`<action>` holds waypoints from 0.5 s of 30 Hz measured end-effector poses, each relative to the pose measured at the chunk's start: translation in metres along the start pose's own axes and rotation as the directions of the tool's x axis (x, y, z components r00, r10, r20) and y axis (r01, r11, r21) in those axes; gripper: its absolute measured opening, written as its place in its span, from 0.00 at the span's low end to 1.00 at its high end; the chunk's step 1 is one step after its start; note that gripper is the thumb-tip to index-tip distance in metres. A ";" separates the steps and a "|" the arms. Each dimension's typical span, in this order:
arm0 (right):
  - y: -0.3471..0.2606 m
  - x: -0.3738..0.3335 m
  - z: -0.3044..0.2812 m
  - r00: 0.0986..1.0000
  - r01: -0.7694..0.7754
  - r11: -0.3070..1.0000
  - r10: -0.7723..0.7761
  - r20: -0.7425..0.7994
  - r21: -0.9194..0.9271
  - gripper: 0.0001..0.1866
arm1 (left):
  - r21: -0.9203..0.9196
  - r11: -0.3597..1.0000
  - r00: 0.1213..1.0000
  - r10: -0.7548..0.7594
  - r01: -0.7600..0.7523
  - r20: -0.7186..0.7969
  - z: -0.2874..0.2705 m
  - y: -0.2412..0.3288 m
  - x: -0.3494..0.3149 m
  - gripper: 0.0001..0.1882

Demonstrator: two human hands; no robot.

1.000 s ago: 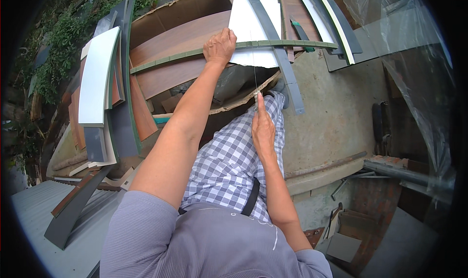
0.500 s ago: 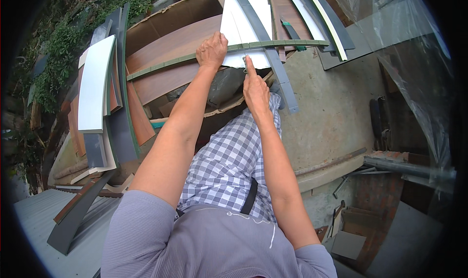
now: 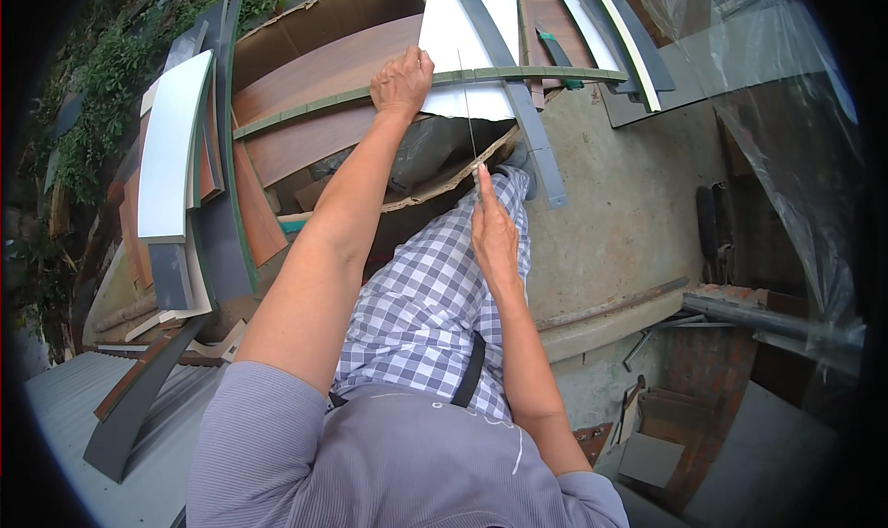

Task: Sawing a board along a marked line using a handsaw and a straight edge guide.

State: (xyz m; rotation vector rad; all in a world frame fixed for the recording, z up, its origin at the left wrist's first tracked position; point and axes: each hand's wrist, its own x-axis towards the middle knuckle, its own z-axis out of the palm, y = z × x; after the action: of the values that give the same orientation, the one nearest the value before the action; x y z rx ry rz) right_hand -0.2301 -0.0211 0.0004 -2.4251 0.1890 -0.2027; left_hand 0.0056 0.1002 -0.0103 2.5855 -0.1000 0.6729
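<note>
A long, narrow green strip (image 3: 314, 109) with cross lines along it lies over a white board (image 3: 451, 30) and brown wood-grain panels (image 3: 324, 70). My left hand (image 3: 400, 84) is closed on the strip, pressing it near the white board's left edge. In my right hand (image 3: 495, 236), index finger stretched along the handle, is a hand saw (image 3: 470, 121). Its thin blade shows edge-on and crosses the strip just right of my left hand; teeth cannot be made out. A grey strip (image 3: 534, 144) passes beneath the green one.
An open cardboard box (image 3: 342, 19) lies under the panels. White and dark boards (image 3: 176, 149) are stacked at left, beside plants (image 3: 106, 111). Clear plastic sheeting (image 3: 777, 93) hangs at right, above a concrete floor (image 3: 610, 204). A corrugated sheet (image 3: 65, 408) is lower left.
My right hand has drawn the saw back toward my body, so much more of its blade shows. My left hand stays on the green strip.
</note>
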 end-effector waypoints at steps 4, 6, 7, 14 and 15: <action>-0.015 0.059 -0.007 0.997 -0.050 0.998 0.051 0.060 -0.026 0.30 | 0.010 1.000 1.000 0.006 -0.006 -0.017 0.002 0.000 -0.003 0.13; -0.018 0.075 -0.002 0.999 -0.024 0.999 0.025 0.027 -0.030 0.30 | 0.020 1.000 1.000 -0.011 0.011 0.002 0.002 0.001 -0.002 0.13; -0.019 0.078 0.000 1.000 0.003 0.999 -0.003 0.002 -0.035 0.29 | 0.016 1.000 1.000 -0.006 0.006 0.001 0.003 0.003 -0.002 0.13; -0.012 0.019 0.005 0.996 -0.050 0.999 0.049 0.068 0.012 0.33 | 0.024 1.000 0.999 0.000 0.001 -0.036 0.005 -0.009 -0.001 0.12; -0.005 0.002 0.004 0.999 -0.032 0.999 0.032 0.029 0.010 0.34 | 0.006 1.000 0.999 0.007 -0.007 -0.034 0.004 -0.001 0.000 0.12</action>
State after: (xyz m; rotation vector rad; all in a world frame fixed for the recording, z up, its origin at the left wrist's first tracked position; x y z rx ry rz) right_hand -0.2274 -0.0151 0.0005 -2.4115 0.2129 -0.1542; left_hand 0.0075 0.0997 -0.0138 2.5789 -0.0963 0.7203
